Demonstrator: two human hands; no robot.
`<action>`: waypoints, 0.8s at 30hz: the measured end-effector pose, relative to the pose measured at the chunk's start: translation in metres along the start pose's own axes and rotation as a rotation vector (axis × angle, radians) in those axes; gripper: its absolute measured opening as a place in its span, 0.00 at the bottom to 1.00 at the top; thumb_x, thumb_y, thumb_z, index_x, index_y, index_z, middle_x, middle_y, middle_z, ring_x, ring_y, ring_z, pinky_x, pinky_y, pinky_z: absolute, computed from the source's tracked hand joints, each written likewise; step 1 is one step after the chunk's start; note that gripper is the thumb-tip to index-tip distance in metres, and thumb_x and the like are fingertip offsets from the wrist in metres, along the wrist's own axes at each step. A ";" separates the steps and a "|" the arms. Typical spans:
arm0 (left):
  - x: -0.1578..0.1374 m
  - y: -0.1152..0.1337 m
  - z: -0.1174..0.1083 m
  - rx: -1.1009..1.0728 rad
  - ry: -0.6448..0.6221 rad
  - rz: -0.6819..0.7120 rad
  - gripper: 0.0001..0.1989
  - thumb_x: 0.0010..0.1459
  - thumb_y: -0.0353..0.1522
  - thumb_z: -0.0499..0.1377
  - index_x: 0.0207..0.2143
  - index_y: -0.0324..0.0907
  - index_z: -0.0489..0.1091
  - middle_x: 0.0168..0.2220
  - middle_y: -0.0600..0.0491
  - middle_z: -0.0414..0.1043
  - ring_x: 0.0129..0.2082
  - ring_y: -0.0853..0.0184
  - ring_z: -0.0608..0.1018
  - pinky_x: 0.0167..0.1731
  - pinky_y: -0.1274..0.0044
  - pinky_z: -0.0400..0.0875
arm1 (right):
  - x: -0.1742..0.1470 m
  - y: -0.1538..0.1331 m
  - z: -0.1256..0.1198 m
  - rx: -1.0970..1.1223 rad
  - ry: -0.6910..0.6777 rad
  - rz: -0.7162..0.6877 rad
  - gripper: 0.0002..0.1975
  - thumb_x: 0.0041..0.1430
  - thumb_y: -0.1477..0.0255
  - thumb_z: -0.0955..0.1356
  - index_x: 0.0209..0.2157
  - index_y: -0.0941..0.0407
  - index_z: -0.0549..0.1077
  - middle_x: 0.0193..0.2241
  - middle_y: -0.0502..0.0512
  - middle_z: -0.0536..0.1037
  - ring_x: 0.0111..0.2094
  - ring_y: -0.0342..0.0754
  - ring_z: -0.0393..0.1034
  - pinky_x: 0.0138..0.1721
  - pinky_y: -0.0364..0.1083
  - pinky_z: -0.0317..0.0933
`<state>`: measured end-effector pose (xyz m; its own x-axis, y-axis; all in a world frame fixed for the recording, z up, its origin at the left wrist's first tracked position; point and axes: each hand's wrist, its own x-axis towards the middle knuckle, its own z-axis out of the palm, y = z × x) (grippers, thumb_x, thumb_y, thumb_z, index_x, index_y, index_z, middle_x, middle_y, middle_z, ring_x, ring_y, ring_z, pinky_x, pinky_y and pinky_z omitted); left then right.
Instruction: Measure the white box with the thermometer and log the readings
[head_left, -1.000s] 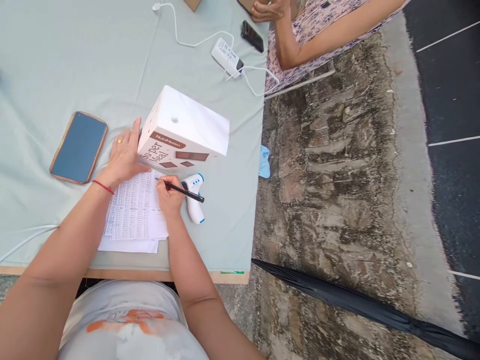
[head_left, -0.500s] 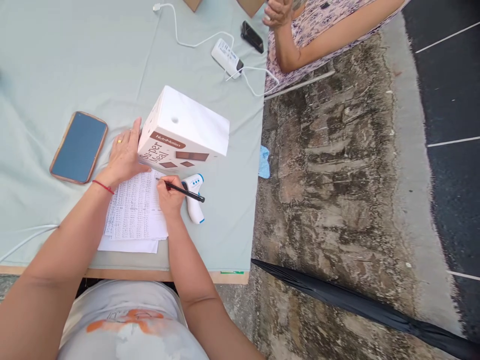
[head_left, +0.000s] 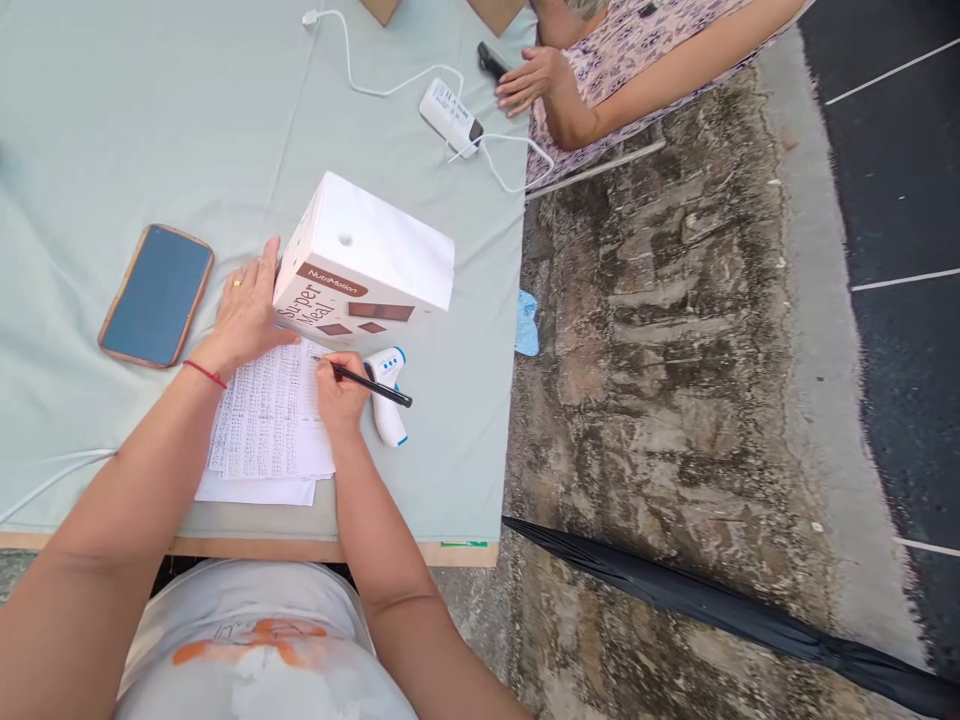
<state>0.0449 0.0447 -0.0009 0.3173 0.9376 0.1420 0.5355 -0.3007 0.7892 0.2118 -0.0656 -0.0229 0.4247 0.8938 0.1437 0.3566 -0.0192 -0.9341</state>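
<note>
Between the thumb and fingers of my right hand (head_left: 343, 393) is a black pen (head_left: 382, 388), its tip at the upper right of a stack of printed sheets (head_left: 259, 425). My left hand (head_left: 249, 305) lies with fingers stretched out along the left side of a white and brown "Super Meal" box (head_left: 390, 235), its thumb over the top edge of the sheets. Just right of my right hand rests a white infrared thermometer (head_left: 390, 420), partly behind the pen. A phone (head_left: 156, 295) in a brown case lies left of my left hand.
Across the table (head_left: 450, 460), another person's hand (head_left: 534, 78) reaches over a black device (head_left: 493, 62). Near it lie a white power bank (head_left: 450, 115) and a white cable (head_left: 382, 92). The table's right edge borders stone ground, where a folded black umbrella or cloth (head_left: 675, 595) stretches.
The other person's hand has come down onto the black device at the far edge. My hands, the pen and the box look almost unmoved; the view has shifted slightly.
</note>
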 end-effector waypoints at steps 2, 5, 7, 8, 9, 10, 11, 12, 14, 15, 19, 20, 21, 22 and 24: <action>0.000 0.001 -0.001 0.008 -0.007 -0.002 0.65 0.46 0.38 0.78 0.79 0.50 0.46 0.68 0.41 0.70 0.70 0.34 0.69 0.75 0.39 0.55 | 0.000 0.000 0.000 0.001 0.008 0.021 0.05 0.58 0.67 0.68 0.29 0.52 0.69 0.26 0.46 0.73 0.30 0.45 0.67 0.35 0.45 0.66; -0.001 0.002 -0.003 0.021 -0.019 -0.011 0.67 0.45 0.37 0.79 0.80 0.50 0.45 0.68 0.40 0.69 0.70 0.34 0.69 0.74 0.40 0.57 | 0.000 -0.001 0.000 -0.008 0.006 0.019 0.05 0.58 0.68 0.68 0.29 0.52 0.69 0.26 0.46 0.73 0.30 0.45 0.67 0.35 0.45 0.66; -0.001 0.003 -0.003 0.024 -0.020 -0.014 0.67 0.46 0.38 0.79 0.80 0.49 0.45 0.69 0.39 0.69 0.71 0.33 0.68 0.74 0.39 0.56 | 0.000 -0.001 0.000 -0.027 -0.005 0.005 0.05 0.57 0.68 0.67 0.29 0.51 0.69 0.25 0.46 0.72 0.30 0.45 0.66 0.35 0.45 0.66; 0.000 0.004 -0.003 0.024 -0.019 -0.012 0.66 0.46 0.38 0.79 0.80 0.49 0.45 0.69 0.39 0.68 0.71 0.33 0.67 0.74 0.38 0.56 | 0.000 -0.001 0.000 -0.033 -0.009 -0.001 0.04 0.57 0.67 0.67 0.29 0.51 0.69 0.25 0.46 0.72 0.30 0.45 0.66 0.34 0.46 0.66; 0.000 0.004 -0.002 0.024 -0.016 -0.010 0.65 0.47 0.38 0.79 0.80 0.49 0.45 0.70 0.39 0.68 0.72 0.32 0.67 0.74 0.38 0.56 | 0.000 -0.001 0.000 -0.035 -0.011 -0.005 0.05 0.57 0.67 0.67 0.29 0.51 0.69 0.25 0.46 0.72 0.29 0.45 0.66 0.34 0.46 0.66; 0.000 0.005 -0.002 0.023 -0.011 -0.008 0.64 0.49 0.39 0.78 0.80 0.49 0.45 0.70 0.39 0.67 0.72 0.33 0.67 0.74 0.38 0.55 | 0.000 0.000 0.000 -0.031 -0.010 -0.006 0.05 0.57 0.67 0.67 0.29 0.51 0.69 0.25 0.46 0.72 0.29 0.45 0.66 0.34 0.46 0.66; 0.000 0.005 -0.001 0.023 -0.006 -0.008 0.64 0.50 0.39 0.78 0.80 0.50 0.45 0.71 0.39 0.67 0.72 0.33 0.66 0.74 0.38 0.55 | 0.000 0.000 0.000 -0.020 -0.005 -0.007 0.05 0.57 0.66 0.67 0.29 0.51 0.69 0.25 0.46 0.72 0.29 0.45 0.66 0.34 0.46 0.66; 0.000 0.006 -0.001 0.024 -0.003 -0.010 0.63 0.51 0.39 0.78 0.80 0.50 0.45 0.71 0.39 0.66 0.73 0.34 0.66 0.74 0.38 0.55 | 0.000 0.000 0.000 -0.009 0.003 -0.009 0.06 0.57 0.65 0.67 0.29 0.51 0.69 0.25 0.46 0.72 0.29 0.45 0.66 0.34 0.46 0.66; 0.000 0.006 -0.001 0.029 -0.008 -0.018 0.63 0.51 0.39 0.78 0.80 0.48 0.44 0.71 0.38 0.66 0.73 0.34 0.66 0.74 0.39 0.55 | 0.000 0.000 0.001 0.001 0.014 -0.013 0.06 0.57 0.65 0.67 0.29 0.51 0.69 0.25 0.46 0.73 0.29 0.45 0.66 0.34 0.46 0.66; 0.000 0.006 -0.001 0.032 -0.014 -0.021 0.64 0.51 0.39 0.78 0.80 0.47 0.44 0.71 0.38 0.66 0.73 0.33 0.66 0.74 0.39 0.55 | 0.000 0.000 0.001 -0.005 0.016 -0.017 0.06 0.57 0.65 0.67 0.29 0.51 0.69 0.25 0.46 0.73 0.30 0.45 0.67 0.34 0.46 0.66; -0.001 0.005 -0.003 0.033 -0.022 -0.010 0.64 0.50 0.39 0.77 0.80 0.49 0.44 0.70 0.39 0.67 0.73 0.34 0.66 0.74 0.39 0.55 | 0.000 0.000 0.001 -0.031 0.008 -0.022 0.05 0.57 0.66 0.66 0.29 0.51 0.67 0.25 0.46 0.72 0.29 0.45 0.66 0.34 0.46 0.66; -0.001 0.005 -0.004 0.031 -0.021 -0.009 0.63 0.50 0.39 0.77 0.80 0.50 0.44 0.70 0.40 0.68 0.73 0.34 0.66 0.74 0.39 0.55 | 0.000 0.000 0.001 -0.020 0.013 -0.018 0.05 0.57 0.66 0.66 0.29 0.51 0.67 0.25 0.46 0.72 0.29 0.45 0.66 0.34 0.46 0.66; -0.001 0.005 -0.004 0.027 -0.022 -0.012 0.63 0.50 0.39 0.78 0.80 0.50 0.45 0.69 0.40 0.68 0.73 0.34 0.66 0.74 0.39 0.55 | -0.001 0.000 0.001 -0.006 0.022 -0.013 0.06 0.57 0.65 0.66 0.29 0.51 0.67 0.25 0.46 0.72 0.30 0.45 0.66 0.34 0.46 0.66; -0.001 0.005 -0.004 0.022 -0.023 -0.017 0.64 0.49 0.39 0.78 0.80 0.49 0.45 0.68 0.39 0.69 0.73 0.33 0.66 0.74 0.39 0.55 | -0.001 0.001 0.001 0.005 0.032 -0.008 0.06 0.57 0.65 0.66 0.29 0.51 0.68 0.26 0.47 0.73 0.30 0.46 0.67 0.35 0.46 0.66; -0.001 0.004 -0.003 0.016 -0.026 -0.026 0.64 0.49 0.39 0.78 0.80 0.48 0.44 0.68 0.38 0.69 0.73 0.33 0.66 0.75 0.39 0.54 | -0.001 0.001 0.000 0.005 0.046 -0.002 0.06 0.57 0.65 0.66 0.29 0.51 0.68 0.26 0.47 0.73 0.30 0.46 0.68 0.35 0.46 0.67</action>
<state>0.0442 0.0435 0.0041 0.3233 0.9403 0.1061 0.5559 -0.2794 0.7829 0.2116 -0.0661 -0.0243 0.4618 0.8724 0.1602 0.3530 -0.0151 -0.9355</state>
